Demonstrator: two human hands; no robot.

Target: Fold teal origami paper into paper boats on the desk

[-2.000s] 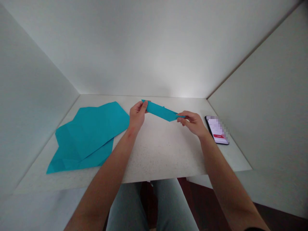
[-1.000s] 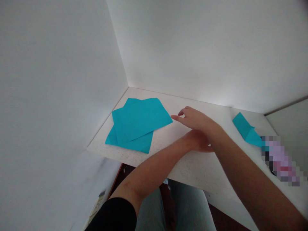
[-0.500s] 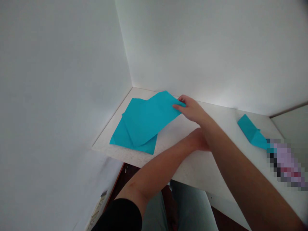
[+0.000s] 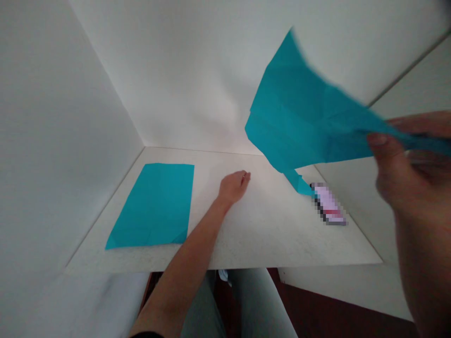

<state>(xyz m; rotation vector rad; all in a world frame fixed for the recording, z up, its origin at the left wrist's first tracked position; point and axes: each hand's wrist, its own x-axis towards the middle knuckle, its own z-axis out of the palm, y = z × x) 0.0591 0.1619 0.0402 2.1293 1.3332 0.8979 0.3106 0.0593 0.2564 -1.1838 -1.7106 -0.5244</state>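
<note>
My right hand point(image 4: 405, 159) pinches one end of a teal sheet of paper point(image 4: 303, 112), lifted high at the right with its far end fanned out in the air. Resting on the tabletop near the middle, my left hand point(image 4: 235, 188) is closed with its fingers curled. Whatever those fingers may hold is hidden. A second teal sheet of paper point(image 4: 153, 204) lies flat to the left of that hand, apart from it.
The white tabletop point(image 4: 253, 234) is bounded by walls at the left, back and right. On its right side lie a small folded teal strip point(image 4: 299, 182) and a pixelated pinkish object point(image 4: 329, 204) touching it. My legs are below the front edge.
My right hand has lifted the upper teal sheet off the other one and carried it up to the right. My left hand has come out from under the right arm. The view has turned rightward.
</note>
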